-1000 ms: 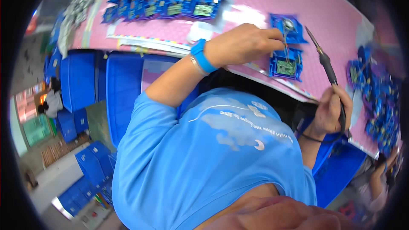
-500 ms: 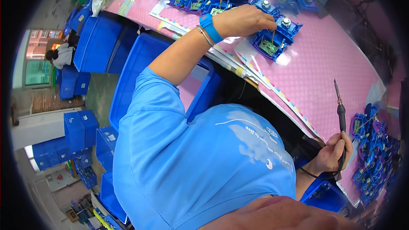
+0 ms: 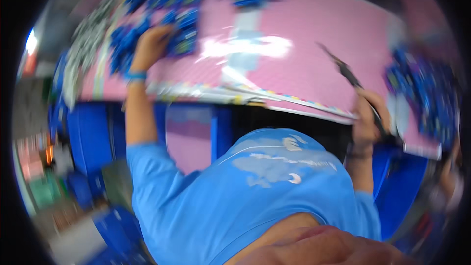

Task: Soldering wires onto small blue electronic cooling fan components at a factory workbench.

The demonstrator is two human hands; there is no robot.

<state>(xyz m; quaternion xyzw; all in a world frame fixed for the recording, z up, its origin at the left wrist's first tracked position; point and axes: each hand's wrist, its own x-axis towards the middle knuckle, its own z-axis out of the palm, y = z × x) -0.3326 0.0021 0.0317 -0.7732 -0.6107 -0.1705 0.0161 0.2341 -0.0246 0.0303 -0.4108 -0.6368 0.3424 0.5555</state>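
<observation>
Right hand (image 3: 370, 117) grips a slim, dark-handled soldering iron (image 3: 350, 75) above the glossy pink table (image 3: 304, 24), long axis diagonal, tip toward upper left; left hand (image 3: 153, 45) is at blue housings (image 3: 186, 32), grip blurred, indeterminable.

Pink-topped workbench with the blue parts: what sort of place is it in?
Probably an electronics assembly workshop: the right hand grips a soldering iron, many blue plastic parts lie grouped on the pink-topped workbench, and blue plastic bins stand beside it.

Open tabletop (image 3: 294, 22) left of soldering iron (image 3: 348, 74)
</observation>
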